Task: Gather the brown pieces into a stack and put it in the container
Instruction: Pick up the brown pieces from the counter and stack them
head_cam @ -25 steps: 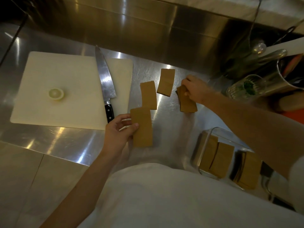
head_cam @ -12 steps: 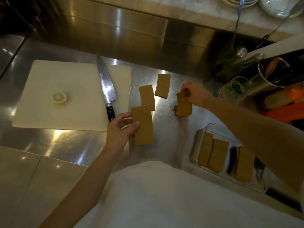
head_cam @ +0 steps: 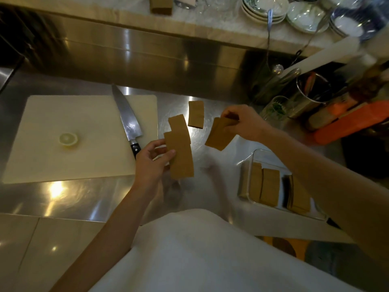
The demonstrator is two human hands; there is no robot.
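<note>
My left hand [head_cam: 152,160] pinches one brown piece [head_cam: 181,157] by its long edge, thumb on top and fingers beneath, tilted a little above the steel counter [head_cam: 214,165]. My right hand [head_cam: 242,121] is closed on a small stack [head_cam: 220,132] by its top end, so the stack hangs down toward seven o'clock; I cannot tell how many sheets are in it, at least two by the offset edges.

To do this step well, I judge that I should bring the left piece under the right stack and square the long edges before I press, since these thin sheets look likely to fan or slip if held at one corner only. I would then sweep up the loose ones in turn, each laid flat on the pile, and take a grip across the middle before lifting toward the container [head_cam: 255,153], which sits at four o'clock from my hands.

Counted: two pieces lie loose on the counter, one [head_cam: 177,124] partly under the piece in my left hand at twelve o'clock of it, one [head_cam: 196,114] alone between my hands, further back. One piece is in my left hand, one stack in my right. The container holds three upright bundles. One knife [head_cam: 126,119] rests on one cutting board [head_cam: 69,114], with one round pale slice [head_cam: 68,139].
</note>
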